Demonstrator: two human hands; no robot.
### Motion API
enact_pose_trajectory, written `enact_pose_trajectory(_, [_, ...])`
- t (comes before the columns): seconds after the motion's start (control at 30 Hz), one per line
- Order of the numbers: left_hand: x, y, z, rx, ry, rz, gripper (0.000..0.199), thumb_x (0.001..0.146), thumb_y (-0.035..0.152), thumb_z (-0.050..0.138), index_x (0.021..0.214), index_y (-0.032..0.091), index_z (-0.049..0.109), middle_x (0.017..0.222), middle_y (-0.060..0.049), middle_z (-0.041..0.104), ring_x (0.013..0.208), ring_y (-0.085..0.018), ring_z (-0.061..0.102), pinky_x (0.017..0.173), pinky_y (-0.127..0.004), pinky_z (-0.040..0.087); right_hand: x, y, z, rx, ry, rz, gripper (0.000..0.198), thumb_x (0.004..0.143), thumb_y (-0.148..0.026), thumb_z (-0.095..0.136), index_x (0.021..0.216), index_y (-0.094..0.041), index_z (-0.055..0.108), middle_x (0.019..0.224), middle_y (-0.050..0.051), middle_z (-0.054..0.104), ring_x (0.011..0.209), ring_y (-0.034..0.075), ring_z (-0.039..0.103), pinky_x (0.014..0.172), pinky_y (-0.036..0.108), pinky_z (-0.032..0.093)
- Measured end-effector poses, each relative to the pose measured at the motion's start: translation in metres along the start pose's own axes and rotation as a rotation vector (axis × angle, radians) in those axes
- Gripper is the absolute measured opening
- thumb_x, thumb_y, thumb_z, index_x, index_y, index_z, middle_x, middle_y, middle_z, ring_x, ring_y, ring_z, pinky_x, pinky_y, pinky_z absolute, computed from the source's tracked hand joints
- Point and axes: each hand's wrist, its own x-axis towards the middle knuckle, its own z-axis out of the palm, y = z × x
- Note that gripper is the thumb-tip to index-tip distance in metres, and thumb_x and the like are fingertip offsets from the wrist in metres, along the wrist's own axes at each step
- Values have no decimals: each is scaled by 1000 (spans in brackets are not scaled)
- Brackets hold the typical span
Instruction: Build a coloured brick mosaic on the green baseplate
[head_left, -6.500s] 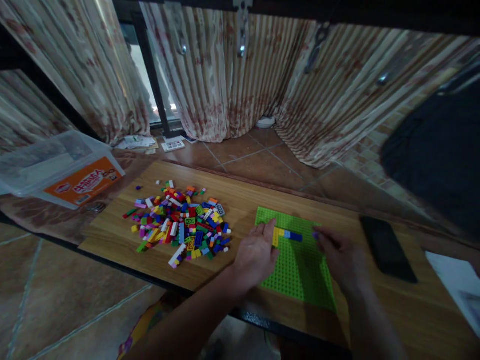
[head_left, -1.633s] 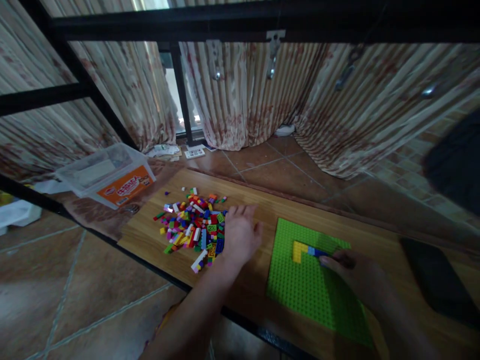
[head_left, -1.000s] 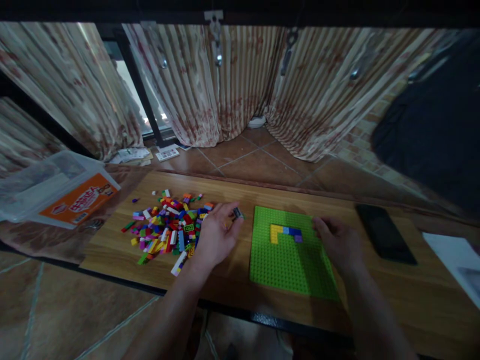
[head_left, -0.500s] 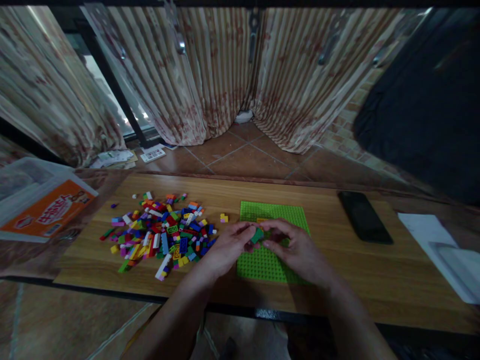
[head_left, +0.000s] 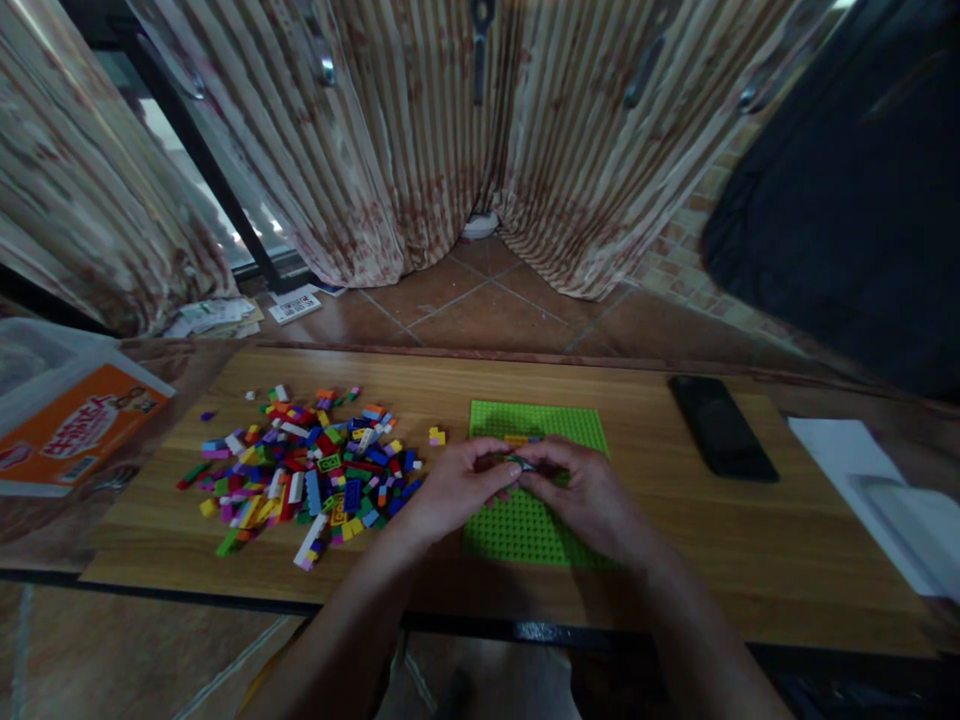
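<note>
Tabletop [head_left: 720, 575]: rectangular board, smooth wood grain, dark front edge. Two bare forearms cross this edge. The left hand [head_left: 457, 490] and right hand [head_left: 586, 490] meet above the board, fingers drawn in narrowly. Their fingertips pinch one small brick [head_left: 520, 463] between them. Its visible surface appears dark green with a pale glint; fingers cover most of it, so the full outline and stud count cannot be confirmed.

The small brick is located over the baseplate [head_left: 517, 538], a flat, bright green plastic sheet with straight sides and a regular grid of round studs. Just beyond the fingertips, a short yellow-orange section of a brick row [head_left: 517, 440] is seated on these studs; the hands hide the remainder.

To the left of the baseplate lies the brick pile [head_left: 313, 490]: loose, hard-edged plastic pieces, mixed long bars, square blocks and studded rectangles, in red, blue, yellow, white, green, pink and purple. A small yellow-and-pink cluster [head_left: 436, 437] sits apart, between pile and baseplate.

To the right lies a phone [head_left: 724, 428], flat, black and rounded at the corners. At far left stands a translucent plastic box [head_left: 141, 369] with an orange label. Beyond are brown floor tiles [head_left: 487, 310] and pleated, striped fabric curtains [head_left: 420, 150].
</note>
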Motion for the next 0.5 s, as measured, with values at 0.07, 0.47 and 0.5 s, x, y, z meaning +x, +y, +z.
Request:
enact_pose_trajectory(0.07, [-1, 1, -1, -30, -18, -15, 42, 69, 43, 77, 99, 14, 68, 69, 1, 64, 54, -7, 51, 53, -21, 39, 0, 0, -3, -3, -13, 2, 15, 88, -27, 60, 98, -25, 71, 93, 2, 69, 88, 17, 64, 81, 35, 50])
enact_pose_trajectory(0.47, [-9, 5, -8, 176, 37, -55, 29, 74, 33, 69, 99, 16, 70, 68, 1, 62, 57, -10, 60, 53, -21, 42, -4, 21, -30, 40, 217, 143, 23, 79, -37, 68, 96, -22, 72, 92, 5, 74, 84, 21, 68, 79, 39, 54])
enact_pose_trajectory(0.5, [-9, 5, -8, 208, 59, -40, 28, 75, 33, 68, 98, 16, 70, 68, 1, 62, 56, -10, 59, 52, -21, 42, -4, 22, -32, 43, 236, 159, 24, 78, -38, 69, 95, -21, 72, 91, 5, 74, 84, 21, 68, 79, 39, 55])
